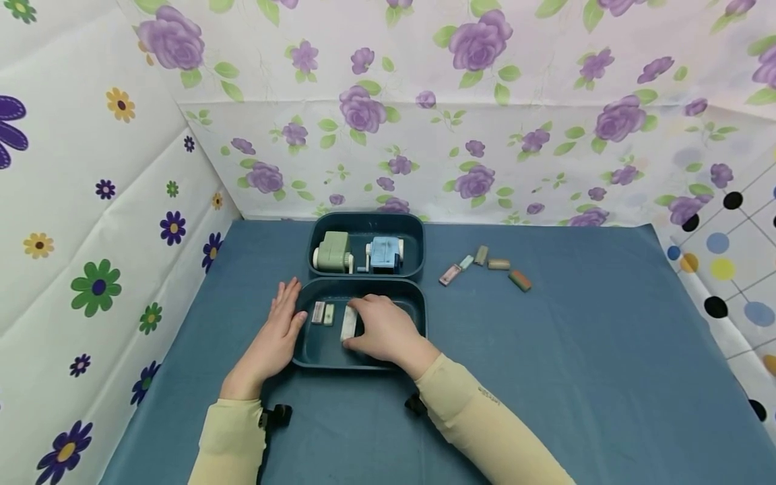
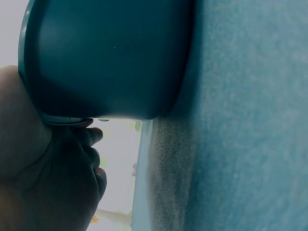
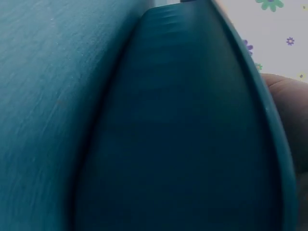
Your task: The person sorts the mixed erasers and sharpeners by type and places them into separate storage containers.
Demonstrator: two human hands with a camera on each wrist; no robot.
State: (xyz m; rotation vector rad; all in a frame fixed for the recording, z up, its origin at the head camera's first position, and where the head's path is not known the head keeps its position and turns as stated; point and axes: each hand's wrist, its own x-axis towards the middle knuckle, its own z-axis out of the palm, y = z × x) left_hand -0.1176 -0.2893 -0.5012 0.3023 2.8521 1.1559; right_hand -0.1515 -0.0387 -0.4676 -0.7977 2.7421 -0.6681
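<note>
In the head view, my right hand (image 1: 384, 329) reaches into the front dark blue tray (image 1: 321, 349) and pinches a white eraser (image 1: 348, 324) between thumb and fingers. Two smaller erasers lie left of it: a pinkish one (image 1: 318, 312) and a pale green one (image 1: 329, 314). My left hand (image 1: 274, 340) rests against the tray's left side, fingers straight and thumb at the rim. The left wrist view shows that hand (image 2: 57, 168) beside the tray's outer wall (image 2: 110, 62). In the right wrist view the tray wall (image 3: 178, 120) hides most of my right hand (image 3: 291, 115).
Directly behind stands a second blue tray (image 1: 418, 252) holding a green pencil sharpener (image 1: 334, 251) and a blue one (image 1: 384, 252). Several erasers, among them a pink one (image 1: 450, 275) and an orange-green one (image 1: 519, 280), lie on the blue cloth (image 1: 576, 350) to the right. Patterned sheets hang around the table.
</note>
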